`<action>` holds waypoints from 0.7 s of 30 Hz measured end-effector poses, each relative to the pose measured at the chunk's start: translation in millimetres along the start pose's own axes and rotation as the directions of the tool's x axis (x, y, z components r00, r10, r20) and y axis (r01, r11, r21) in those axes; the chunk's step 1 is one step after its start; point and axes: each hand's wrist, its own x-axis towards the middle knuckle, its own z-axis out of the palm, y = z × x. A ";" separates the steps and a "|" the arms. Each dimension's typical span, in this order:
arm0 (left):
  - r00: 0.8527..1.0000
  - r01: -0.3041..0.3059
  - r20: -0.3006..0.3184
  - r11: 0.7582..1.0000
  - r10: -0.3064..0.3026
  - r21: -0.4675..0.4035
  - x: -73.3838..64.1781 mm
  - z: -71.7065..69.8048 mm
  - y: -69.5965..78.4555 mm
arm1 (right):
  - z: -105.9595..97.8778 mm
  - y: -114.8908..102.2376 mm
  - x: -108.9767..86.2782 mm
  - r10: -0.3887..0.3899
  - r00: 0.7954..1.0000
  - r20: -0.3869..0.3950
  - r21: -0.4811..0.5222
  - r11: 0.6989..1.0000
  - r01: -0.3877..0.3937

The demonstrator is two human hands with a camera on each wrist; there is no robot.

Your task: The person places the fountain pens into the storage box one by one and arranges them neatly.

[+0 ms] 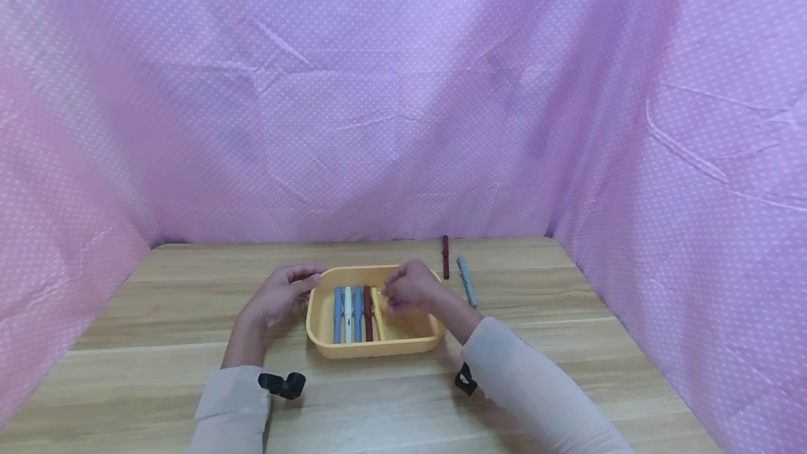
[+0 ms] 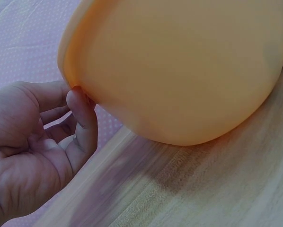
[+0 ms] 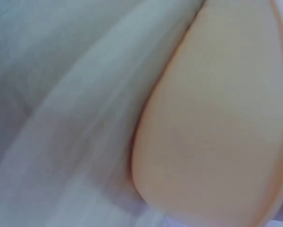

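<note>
A yellow plastic tray sits on the table. In it several pens lie side by side: a blue pen, a pale green pen, another blue pen, a dark red pen and a yellow pen, which slants slightly. My left hand grips the tray's rim at its far left corner; the left wrist view shows the thumb against the tray wall. Over the tray, my right hand has its curled fingertips at the yellow pen's upper end. The right wrist view shows only the tray's outside, without the hand.
Behind and right of the tray, another dark red pen and a grey-blue pen lie on the wooden table. Pink dotted cloth hangs behind the table and at both sides.
</note>
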 end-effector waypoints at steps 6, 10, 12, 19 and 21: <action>1.000 0.003 -0.005 1.000 -0.003 -0.007 -0.3 -1.3 -1.9 | -10.3 -6.0 -2.3 -0.014 1.000 -0.020 0.011 1.000 0.014; 1.000 -0.002 -0.005 1.000 0.002 -0.003 -0.5 -2.2 -1.7 | -18.8 -8.9 -4.0 -0.023 0.999 -0.025 0.025 0.999 0.024; 1.000 0.005 -0.005 1.000 -0.005 0.000 -0.6 -2.2 -1.5 | -23.7 -9.8 -4.1 -0.026 0.999 -0.025 0.020 0.999 0.027; 1.000 0.008 -0.009 1.000 -0.008 -0.005 0.0 -1.6 -0.3 | -40.4 -14.8 -5.2 -0.038 0.997 -0.075 0.029 0.999 0.040; 1.000 0.001 -0.005 1.000 -0.001 -0.007 0.1 -1.7 -0.1 | -44.5 -16.2 -5.5 -0.033 0.995 -0.091 0.044 0.998 0.037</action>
